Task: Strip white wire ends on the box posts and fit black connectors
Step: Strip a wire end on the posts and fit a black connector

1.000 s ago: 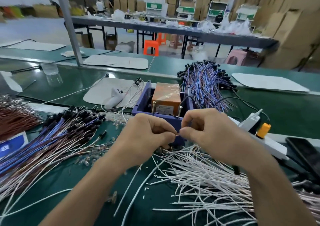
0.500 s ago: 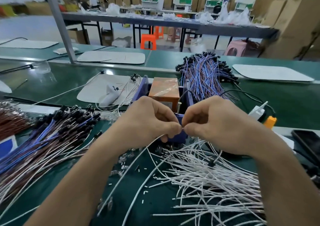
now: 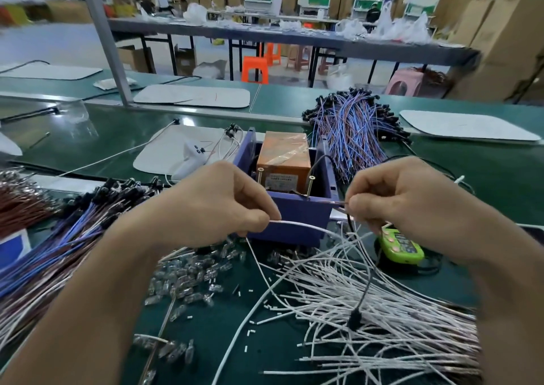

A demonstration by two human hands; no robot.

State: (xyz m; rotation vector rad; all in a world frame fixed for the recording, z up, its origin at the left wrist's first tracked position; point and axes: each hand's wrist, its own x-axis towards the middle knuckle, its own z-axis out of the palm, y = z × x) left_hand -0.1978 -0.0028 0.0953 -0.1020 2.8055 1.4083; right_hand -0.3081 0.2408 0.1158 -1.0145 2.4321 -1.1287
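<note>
Right now the fingers (image 3: 266, 217) of the left hand (image 3: 217, 205) are pressed together, thumb against forefinger. They pinch one white wire (image 3: 300, 225), which arcs away to the right in front of the blue box (image 3: 294, 216). The fingers (image 3: 354, 205) of the right hand (image 3: 412, 199) pinch one thin strand (image 3: 329, 201) that reaches from them towards the box's front rim; whether it belongs to the same wire cannot be told. Two metal posts (image 3: 310, 185) stand upright inside the box near its front wall, one at each side of a single orange block (image 3: 284, 155). Below the hands, on the green counter (image 3: 117, 137), lie one loose heap of white wires (image 3: 382, 320) at the right and one scatter of small clear parts (image 3: 191, 272) at the left, with short white snippets between them. One green handheld device (image 3: 401, 247) lies just beside the box, under the right hand. Two bundles of blue and brown leads carry black connectors (image 3: 117, 191): a left bundle (image 3: 59, 237) beside the left forearm and a far bundle (image 3: 353, 131) behind the box. Half a second earlier the two hands met fingertip to fingertip in front of the box; they are now drawn apart, and the box's front wall shows between them.
</note>
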